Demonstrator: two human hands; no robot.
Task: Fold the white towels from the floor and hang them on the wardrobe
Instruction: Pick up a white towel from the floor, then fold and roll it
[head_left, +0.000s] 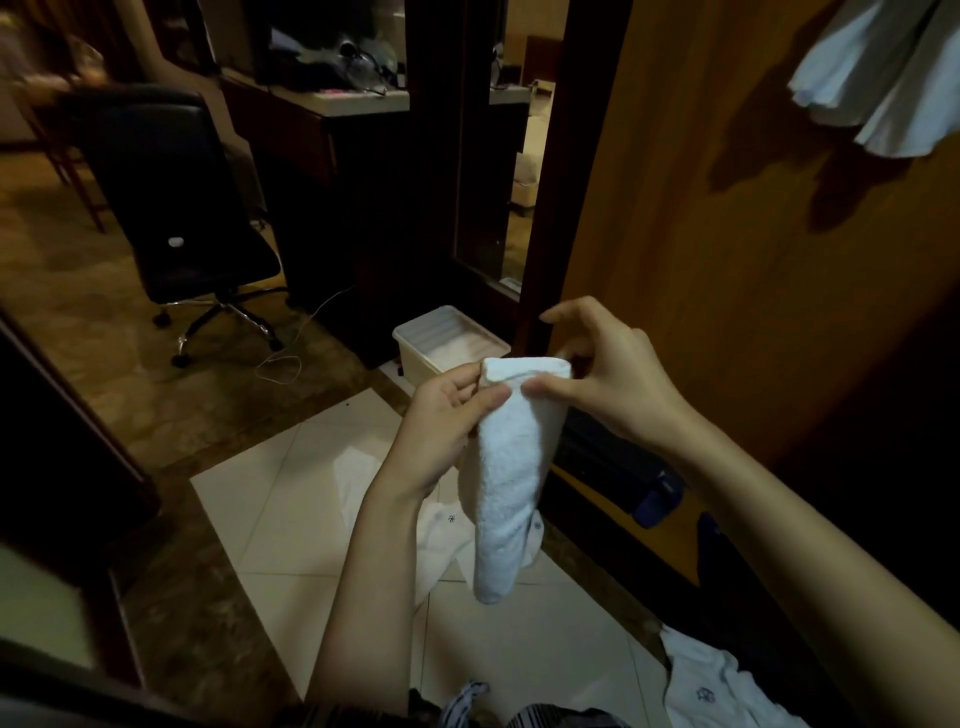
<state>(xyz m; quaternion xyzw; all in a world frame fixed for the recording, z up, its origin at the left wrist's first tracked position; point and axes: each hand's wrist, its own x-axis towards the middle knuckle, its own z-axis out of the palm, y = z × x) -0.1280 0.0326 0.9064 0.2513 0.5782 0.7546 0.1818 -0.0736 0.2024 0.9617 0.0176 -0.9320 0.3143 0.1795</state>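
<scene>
Hands meet at chest height over the tiled floor (291, 519), both working the top edge of one folded white towel (506, 467). Your left hand (441, 415) comes up from below with the palm turned toward you, thumb and fingers pinching the towel's upper left corner. Your right hand (602, 364) reaches in from the right with the wrist bent; its thumb presses the top fold against the curled lower fingers, while the index finger sticks out free above the cloth. The two hands sit close together, nearly touching across the fold.

From that grip the towel hangs straight down as a narrow, doubled strip, its lower end loose in the air above the tiles.

More white towels (436, 540) lie crumpled on the floor just behind the hanging one, and another white cloth (717, 686) lies at the lower right. Against the wooden wardrobe door (727, 260) on your right, white towels already hung (883, 78) drape down at the top corner. A white plastic bin (441, 343) stands on the floor beyond your hands, and a black office chair (182, 208) stands farther left.
</scene>
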